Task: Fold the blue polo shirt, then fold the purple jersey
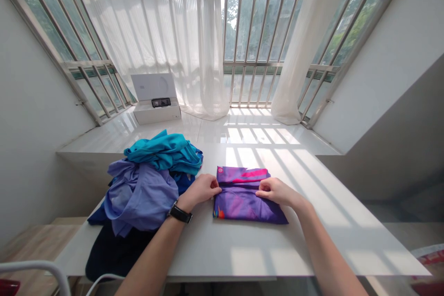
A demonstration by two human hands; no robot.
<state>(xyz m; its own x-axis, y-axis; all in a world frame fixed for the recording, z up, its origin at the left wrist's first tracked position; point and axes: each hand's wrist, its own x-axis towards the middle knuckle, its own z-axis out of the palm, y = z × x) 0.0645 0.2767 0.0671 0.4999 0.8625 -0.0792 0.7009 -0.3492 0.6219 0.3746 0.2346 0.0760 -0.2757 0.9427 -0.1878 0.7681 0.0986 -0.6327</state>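
Observation:
A folded purple garment (248, 208) with pink and orange patches lies flat on the white table (204, 249). A crease runs across it, and a small round pink mark shows at its far left corner. At the garment's left edge, my left hand (204, 187) pinches the cloth between thumb and fingers. My right hand (277, 190) grips the fabric near the right end of the same crease, fingers curled in. What kind of garment it is cannot be made out while folded.
Left of my left arm sits a crumpled clothes pile: a teal garment (163, 150), a lavender garment (138, 194) and a black one (114, 252). An open white box (156, 113) with a dark device stands on the sill before the curtains (204, 55).

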